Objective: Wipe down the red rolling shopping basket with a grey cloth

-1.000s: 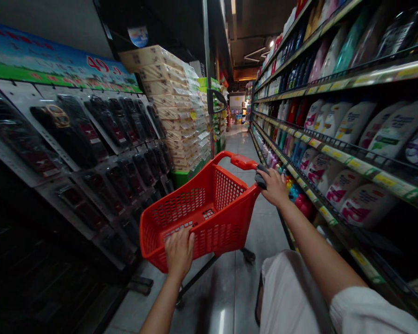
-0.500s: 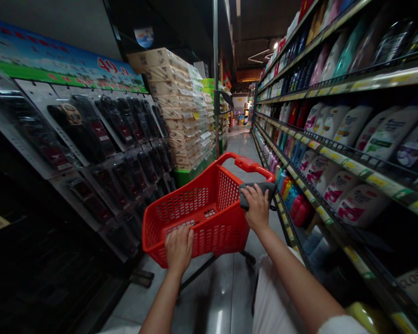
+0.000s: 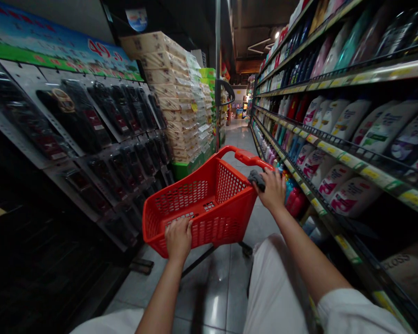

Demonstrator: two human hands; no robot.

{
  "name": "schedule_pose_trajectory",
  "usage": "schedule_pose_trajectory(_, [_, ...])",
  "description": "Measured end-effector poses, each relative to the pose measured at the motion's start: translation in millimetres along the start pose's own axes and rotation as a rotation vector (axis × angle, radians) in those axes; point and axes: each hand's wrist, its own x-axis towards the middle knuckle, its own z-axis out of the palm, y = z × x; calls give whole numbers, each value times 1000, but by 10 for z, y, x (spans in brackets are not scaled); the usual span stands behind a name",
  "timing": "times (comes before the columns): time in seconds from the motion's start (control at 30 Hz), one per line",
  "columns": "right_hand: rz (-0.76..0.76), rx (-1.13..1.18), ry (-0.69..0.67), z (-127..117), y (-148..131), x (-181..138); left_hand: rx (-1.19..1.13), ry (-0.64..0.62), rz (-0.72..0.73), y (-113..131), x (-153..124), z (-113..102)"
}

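A red plastic shopping cart with perforated walls stands at an angle in front of me, its basket bare inside. My left hand is closed over the near rim, fingertips hooked inside the basket. At the handle end, my right hand grips a bunched dark grey cloth against the cart's corner. The red handle rises just beyond that hand. Part of the cloth is hidden under my fingers.
Shelves of shampoo bottles line the right side, close to my right arm. On the left hang packaged belts on a rack. Wrapped packs are stacked behind the cart, near a metal post. The tiled aisle runs ahead.
My right hand has moved right along the cart's corner, and the cloth has gone from spread out to bunched. My left hand keeps its place on the rim.
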Motion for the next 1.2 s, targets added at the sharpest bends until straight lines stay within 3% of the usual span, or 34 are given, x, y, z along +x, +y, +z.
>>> schedule_pose_trajectory(0.1, [115, 49, 59, 77, 17, -2, 11, 4, -17, 16, 1, 23])
schedule_pose_trajectory(0.23, [51, 34, 49, 203, -257, -238, 24, 18, -21, 2, -1, 39])
schedule_pose_trajectory(0.43, [-159, -32, -162, 302, -900, -736, 41, 26, -8, -6, -19, 48])
schedule_pose_trajectory(0.53, [-253, -60, -258, 278, -1051, -806, 51, 13, 2, -16, -20, 41])
schedule_pose_trajectory(0.63, [-281, -70, -291, 175, -940, -680, 41, 2, 19, -34, -18, 29])
schedule_pose_trajectory(0.73, [-255, -90, -259, 14, -624, -419, 29, 16, 25, -35, -23, 34])
schedule_pose_trajectory(0.93, [14, -118, -137, -230, -77, 56, 43, 56, 21, 36, -55, 77])
schedule_pose_trajectory(1.07, [-42, -90, -182, -191, -137, 14, 29, 76, 22, 54, -76, 88])
schedule_pose_trajectory(1.2, [-112, -58, -231, -49, -470, -271, 29, 100, 63, 25, -114, 110])
